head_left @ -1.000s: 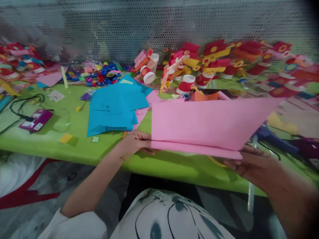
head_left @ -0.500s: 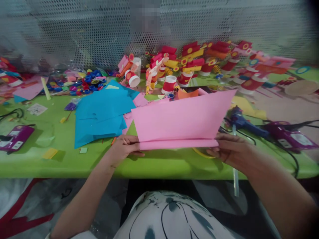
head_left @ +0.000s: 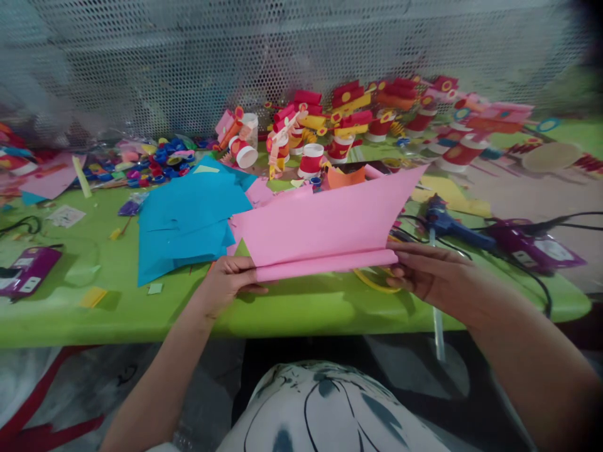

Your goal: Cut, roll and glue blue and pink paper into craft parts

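A sheet of pink paper (head_left: 320, 223) is stretched between my two hands above the near part of the table. Its near edge is rolled into a narrow tube, while the rest stands up and slants away from me. My left hand (head_left: 232, 276) pinches the left end of the roll. The right end is gripped between the thumb and fingers of my right hand (head_left: 424, 270). Below the roll, close to my right fingers, lies part of a yellow ring (head_left: 374, 282). Blue paper sheets (head_left: 188, 213) lie just beyond my left hand.
On the green table (head_left: 306, 314), a blue glue gun (head_left: 452, 226) with a clear stick lies right, beside a purple device (head_left: 541, 248) with cables. Another purple device (head_left: 31, 270) is left. Red paper cups (head_left: 311, 160) with paper parts stand behind; colourful caps (head_left: 164, 160) are heaped back left.
The right end of the pink roll and my right hand have shifted left and slightly up, so the roll tilts more. The view has turned slightly. Both hands keep their hold.
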The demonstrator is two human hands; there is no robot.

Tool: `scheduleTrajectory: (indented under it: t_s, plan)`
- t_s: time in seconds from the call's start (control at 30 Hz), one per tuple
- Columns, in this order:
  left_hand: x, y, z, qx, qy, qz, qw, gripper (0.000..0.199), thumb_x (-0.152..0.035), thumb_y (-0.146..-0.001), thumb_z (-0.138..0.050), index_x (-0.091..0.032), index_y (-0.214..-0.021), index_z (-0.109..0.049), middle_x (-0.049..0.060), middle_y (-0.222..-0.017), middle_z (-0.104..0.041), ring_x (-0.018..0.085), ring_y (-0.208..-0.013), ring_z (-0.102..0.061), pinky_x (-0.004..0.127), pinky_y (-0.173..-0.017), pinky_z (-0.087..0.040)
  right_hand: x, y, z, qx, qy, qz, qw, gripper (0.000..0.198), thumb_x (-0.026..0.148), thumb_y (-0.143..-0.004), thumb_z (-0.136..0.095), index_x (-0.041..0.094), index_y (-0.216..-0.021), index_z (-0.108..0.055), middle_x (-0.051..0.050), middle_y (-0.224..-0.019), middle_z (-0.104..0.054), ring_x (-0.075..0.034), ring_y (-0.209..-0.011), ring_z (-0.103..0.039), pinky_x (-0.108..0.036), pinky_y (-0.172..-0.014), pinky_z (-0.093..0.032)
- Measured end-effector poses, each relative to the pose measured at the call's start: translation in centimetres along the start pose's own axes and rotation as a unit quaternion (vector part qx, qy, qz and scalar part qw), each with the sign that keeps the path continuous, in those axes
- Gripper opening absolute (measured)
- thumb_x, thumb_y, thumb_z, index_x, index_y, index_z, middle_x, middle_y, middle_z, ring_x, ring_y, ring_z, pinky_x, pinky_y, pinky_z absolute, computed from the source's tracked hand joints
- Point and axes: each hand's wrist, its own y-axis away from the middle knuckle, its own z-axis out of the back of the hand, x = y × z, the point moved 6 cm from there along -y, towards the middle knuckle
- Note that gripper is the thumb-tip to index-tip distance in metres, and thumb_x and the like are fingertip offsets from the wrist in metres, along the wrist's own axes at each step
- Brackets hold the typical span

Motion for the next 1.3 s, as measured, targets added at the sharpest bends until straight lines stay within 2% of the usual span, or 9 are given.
scheduleTrajectory:
  t_s: [0.17, 0.27, 0.4, 0.5, 0.63, 0.77, 0.87, 1.17, 1.3]
  plan:
    - [0.0, 0.2, 0.3, -0.026, 0.033, 0.001, 0.999, 0.028, -0.034, -0.063, -0.098, -0.02, -0.086, -0.087, 0.009, -0.088, -0.084, 0.024, -0.079, -0.082, 0.022, -0.067, -0.067, 0.9, 0.8, 1.7, -0.045, 0.071, 0.062, 0.995, 0.055, 0.058, -0.05, -0.098, 0.029, -0.095, -0.086, -0.004, -0.087, -0.081, -0.016, -0.074, -0.074, -0.027, -0.07, -0.066]
    - [-0.2, 0.3, 0.6, -0.059, 0.064, -0.003, 0.996, 0.03, -0.034, -0.06, -0.1, -0.021, -0.084, -0.087, 0.006, -0.087, -0.084, 0.022, -0.077, -0.082, 0.021, -0.066, -0.067, 1.3, 1.8, 4.0, -0.107, 0.147, 0.123, 0.976, 0.049, 0.062, -0.057, -0.093, 0.029, -0.092, -0.085, -0.003, -0.083, -0.079, -0.015, -0.069, -0.07, -0.026, -0.064, -0.062]
    - [-0.5, 0.3, 1.3, -0.112, 0.104, -0.011, 0.988, 0.032, -0.034, -0.054, -0.102, -0.02, -0.077, -0.085, 0.005, -0.082, -0.084, 0.022, -0.076, -0.082, 0.019, -0.065, -0.067, 2.0, 3.3, 7.2, -0.201, 0.288, 0.186, 0.918, 0.044, 0.058, -0.067, -0.085, 0.026, -0.097, -0.083, -0.003, -0.077, -0.077, -0.014, -0.061, -0.06, -0.027, -0.056, -0.052]
    - [-0.6, 0.3, 1.7, -0.142, 0.115, -0.009, 0.983, 0.034, -0.033, -0.049, -0.104, -0.018, -0.072, -0.083, 0.005, -0.078, -0.083, 0.024, -0.077, -0.082, 0.02, -0.064, -0.067, 2.7, 3.8, 8.4, -0.244, 0.383, 0.206, 0.867, 0.04, 0.054, -0.069, -0.078, 0.025, -0.096, -0.082, -0.004, -0.076, -0.077, -0.018, -0.063, -0.062, -0.032, -0.059, -0.05]
    - [-0.8, 0.3, 1.9, -0.158, 0.107, -0.004, 0.982, 0.035, -0.031, -0.05, -0.102, -0.018, -0.078, -0.084, 0.006, -0.084, -0.084, 0.025, -0.08, -0.083, 0.021, -0.064, -0.067, 3.2, 3.3, 7.0, -0.223, 0.478, 0.22, 0.82, 0.036, 0.054, -0.079, -0.066, 0.026, -0.094, -0.081, -0.006, -0.084, -0.08, -0.024, -0.069, -0.068, -0.039, -0.068, -0.052]
    - [-0.8, 0.3, 1.9, -0.159, 0.097, -0.003, 0.982, 0.037, -0.03, -0.052, -0.101, -0.018, -0.083, -0.084, 0.007, -0.088, -0.085, 0.026, -0.083, -0.083, 0.022, -0.065, -0.067, 3.6, 2.7, 3.9, -0.16, 0.556, 0.248, 0.777, 0.033, 0.052, -0.087, -0.06, 0.029, -0.101, -0.08, -0.004, -0.105, -0.08, -0.021, -0.072, -0.068, -0.037, -0.069, -0.05]
    - [-0.8, 0.2, 1.9, -0.161, 0.102, 0.003, 0.982, 0.037, -0.03, -0.05, -0.102, -0.018, -0.081, -0.084, 0.007, -0.084, -0.084, 0.024, -0.08, -0.083, 0.02, -0.064, -0.067, 4.2, 2.4, 3.4, -0.18, 0.602, 0.258, 0.734, 0.033, 0.049, -0.092, -0.055, 0.029, -0.103, -0.078, -0.005, -0.109, -0.078, -0.021, -0.073, -0.068, -0.035, -0.068, -0.048]
    - [-0.4, 0.2, 2.2, -0.162, 0.114, 0.023, 0.98, 0.04, -0.032, -0.044, -0.105, -0.02, -0.076, -0.085, 0.005, -0.081, -0.084, 0.021, -0.077, -0.082, 0.016, -0.064, -0.065, 6.9, -0.5, 7.9, -0.262, 0.723, 0.194, 0.609, 0.042, 0.041, -0.1, -0.041, 0.022, -0.111, -0.076, -0.013, -0.116, -0.077, -0.032, -0.096, -0.073, -0.039, -0.071, -0.046]
    - [-0.7, 0.2, 1.8, -0.151, 0.112, 0.013, 0.982, 0.039, -0.031, -0.047, -0.104, -0.02, -0.079, -0.086, 0.006, -0.084, -0.084, 0.021, -0.077, -0.082, 0.017, -0.065, -0.066, 7.2, -2.4, 10.6, -0.257, 0.75, 0.177, 0.583, 0.043, 0.043, -0.099, -0.042, 0.021, -0.114, -0.076, -0.016, -0.112, -0.076, -0.034, -0.096, -0.072, -0.041, -0.073, -0.049]
